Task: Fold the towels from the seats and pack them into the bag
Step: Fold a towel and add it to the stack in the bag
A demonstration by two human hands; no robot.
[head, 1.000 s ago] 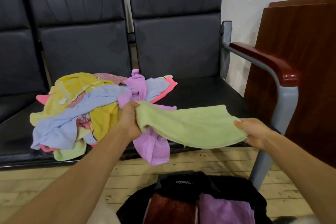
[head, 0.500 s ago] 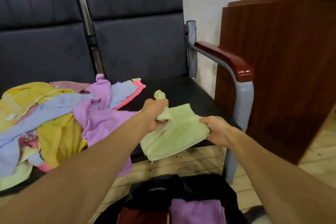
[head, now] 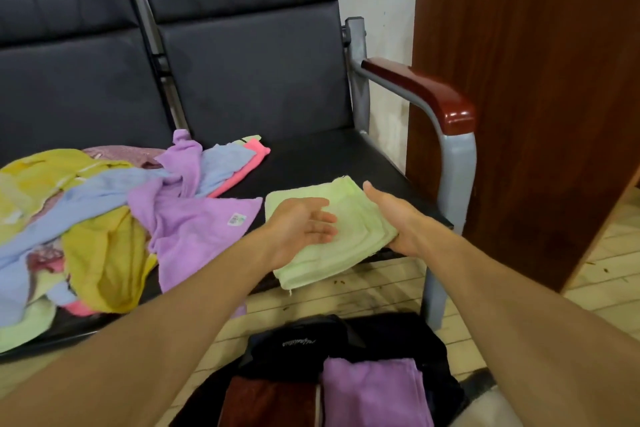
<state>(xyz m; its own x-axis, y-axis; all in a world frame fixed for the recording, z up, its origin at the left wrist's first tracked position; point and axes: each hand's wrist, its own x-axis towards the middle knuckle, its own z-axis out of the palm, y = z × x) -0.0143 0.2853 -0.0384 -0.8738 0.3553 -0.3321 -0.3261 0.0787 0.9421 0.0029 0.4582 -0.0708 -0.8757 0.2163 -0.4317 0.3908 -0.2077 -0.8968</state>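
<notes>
Both hands, left hand [head: 304,229] and right hand [head: 398,218], lie flat and ungripping on the green towel [head: 349,246] at the seat's [head: 329,159] front edge; press the fold flat, edges aligned.

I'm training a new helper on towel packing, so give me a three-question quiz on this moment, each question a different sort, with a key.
1. True or false: the green towel lies folded on the seat.
2. Which towel in the bag lies to the right? A) purple B) yellow C) blue
3. Fill in: both hands have ____ fingers, with no grip on anything.

Key:
1. True; its front edge overhangs the seat.
2. A; the purple towel sits beside a brown one.
3. Open; the left hand is over the towel, the right hand along its right edge.
</notes>
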